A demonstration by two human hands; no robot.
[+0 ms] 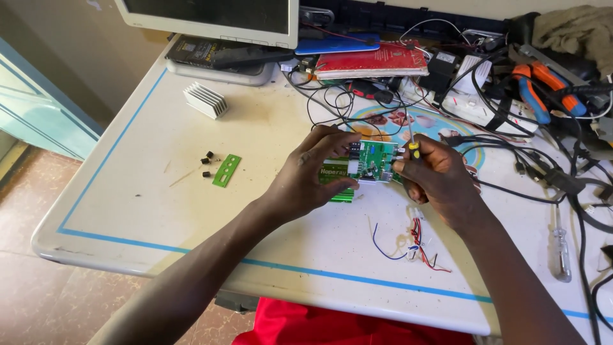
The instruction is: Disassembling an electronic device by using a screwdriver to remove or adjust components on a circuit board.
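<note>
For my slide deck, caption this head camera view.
Left hand steadies green circuit board while right hand holds yellow-tipped screwdriver.

Glossy green circuit board [370, 163], ribbed metal heatsink [205, 99], smooth matt table [128, 211].

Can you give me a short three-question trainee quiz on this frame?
1. True or false: the left hand rests on the green circuit board.
2. What does the right hand grip? A) pliers B) a yellow-handled screwdriver C) a red notebook
3. Fill in: the small green strip lies to the ____ of the hands in the picture.

Key: 1 true; 2 B; 3 left. The finned heatsink and the pliers lie untouched on the table.
</note>
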